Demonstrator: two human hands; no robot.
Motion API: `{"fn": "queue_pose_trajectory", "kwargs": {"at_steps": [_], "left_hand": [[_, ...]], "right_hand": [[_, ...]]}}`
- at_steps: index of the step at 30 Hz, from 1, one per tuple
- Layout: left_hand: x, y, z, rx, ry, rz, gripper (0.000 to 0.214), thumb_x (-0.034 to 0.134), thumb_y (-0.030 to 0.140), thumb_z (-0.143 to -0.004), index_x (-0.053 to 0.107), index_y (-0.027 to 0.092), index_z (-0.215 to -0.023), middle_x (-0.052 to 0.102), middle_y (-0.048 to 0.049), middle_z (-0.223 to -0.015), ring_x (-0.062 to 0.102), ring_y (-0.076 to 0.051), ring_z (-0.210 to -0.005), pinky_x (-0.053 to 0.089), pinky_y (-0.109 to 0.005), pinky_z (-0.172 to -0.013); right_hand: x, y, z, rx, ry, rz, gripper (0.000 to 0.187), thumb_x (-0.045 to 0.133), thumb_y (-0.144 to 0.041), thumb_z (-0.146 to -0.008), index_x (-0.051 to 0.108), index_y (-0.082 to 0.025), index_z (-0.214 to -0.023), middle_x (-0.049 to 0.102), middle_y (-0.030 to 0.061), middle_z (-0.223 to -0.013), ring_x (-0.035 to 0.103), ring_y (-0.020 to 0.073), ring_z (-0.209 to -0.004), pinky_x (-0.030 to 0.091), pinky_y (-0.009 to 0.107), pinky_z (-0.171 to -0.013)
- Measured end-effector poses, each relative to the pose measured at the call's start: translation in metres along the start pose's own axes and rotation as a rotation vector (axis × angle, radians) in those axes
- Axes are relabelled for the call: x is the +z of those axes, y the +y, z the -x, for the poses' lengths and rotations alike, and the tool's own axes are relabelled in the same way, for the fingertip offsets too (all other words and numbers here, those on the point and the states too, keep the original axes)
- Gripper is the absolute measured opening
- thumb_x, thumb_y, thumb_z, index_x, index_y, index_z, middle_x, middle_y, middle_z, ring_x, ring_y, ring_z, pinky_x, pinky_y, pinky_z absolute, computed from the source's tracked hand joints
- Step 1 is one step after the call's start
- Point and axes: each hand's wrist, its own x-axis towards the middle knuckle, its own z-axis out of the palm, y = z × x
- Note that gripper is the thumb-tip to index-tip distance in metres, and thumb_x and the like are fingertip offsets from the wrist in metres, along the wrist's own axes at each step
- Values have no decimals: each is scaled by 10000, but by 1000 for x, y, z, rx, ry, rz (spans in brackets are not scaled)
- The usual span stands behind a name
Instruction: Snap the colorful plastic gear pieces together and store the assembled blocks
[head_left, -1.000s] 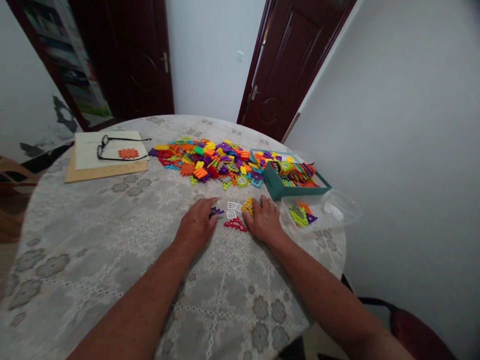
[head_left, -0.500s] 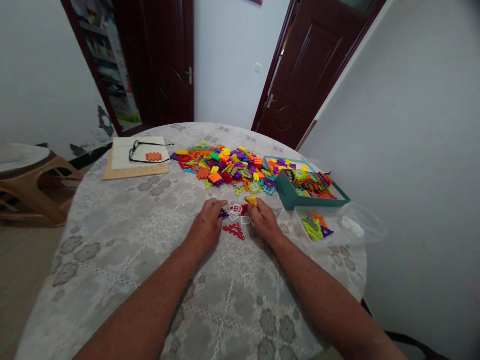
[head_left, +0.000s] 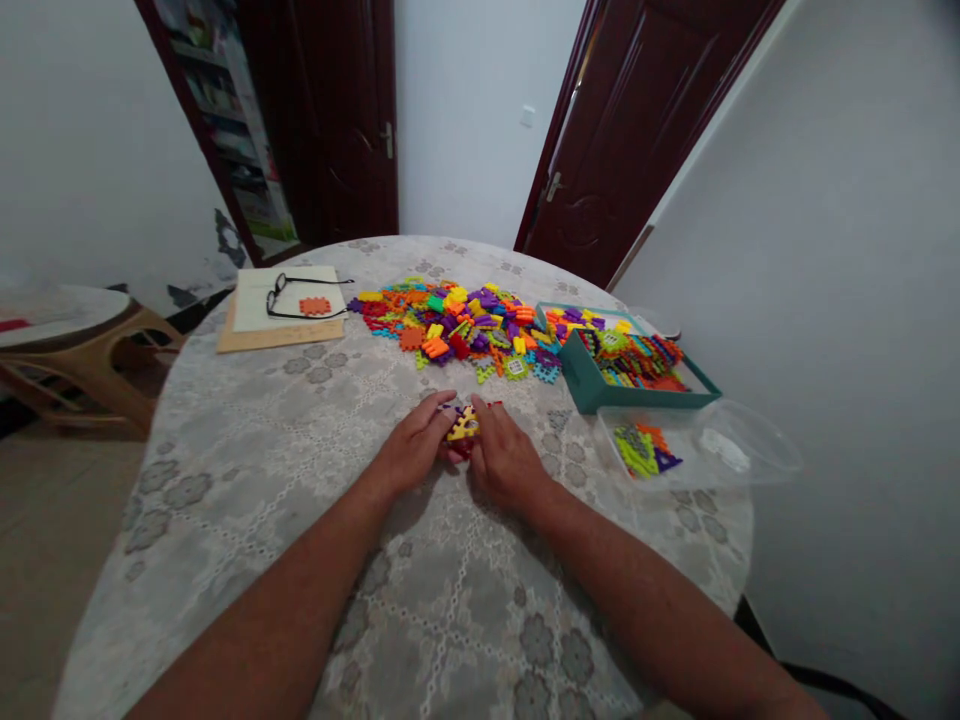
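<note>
My left hand (head_left: 411,447) and my right hand (head_left: 505,461) meet over a small cluster of plastic pieces (head_left: 463,427) on the round table (head_left: 247,480). Both hands are closed around this cluster, fingertips pinching a yellow piece with purple and red ones under it. A large pile of coloured interlocking pieces (head_left: 457,326) lies just beyond the hands. To its right a teal box (head_left: 594,385) holds more pieces.
A clear plastic container (head_left: 697,445) with a few green, orange and purple pieces sits at the right edge. Glasses (head_left: 289,295) and an orange piece rest on papers at the far left. Dark doors stand behind; a wooden stool is at left.
Both hands came together, gathering the loose white, red, purple and yellow pieces into one cluster between the fingers. The camera view shifted slightly left.
</note>
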Motion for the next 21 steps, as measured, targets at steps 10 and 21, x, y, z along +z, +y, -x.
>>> {"fn": "queue_pose_trajectory", "kwargs": {"at_steps": [10,21], "left_hand": [[-5,1,-5,-52,14,154,687,686,162,-862,512,225,-1523,722,-102,-1115,730,-172,-737,614,-295,-651],[-8,-3,-8,-76,99,252,799,771,18,-741,543,197,-1486,741,-112,-1168,733,-177,-961,596,-278,-853]], "right_hand": [[-12,24,-11,32,64,45,623,455,-169,-948,441,-98,-1567,551,203,-1465,477,311,-1374,410,507,-1182],[-10,48,-12,153,-106,120,497,542,-217,-978,570,-139,-1469,664,160,-1242,541,293,-1181,400,471,-1095]]}}
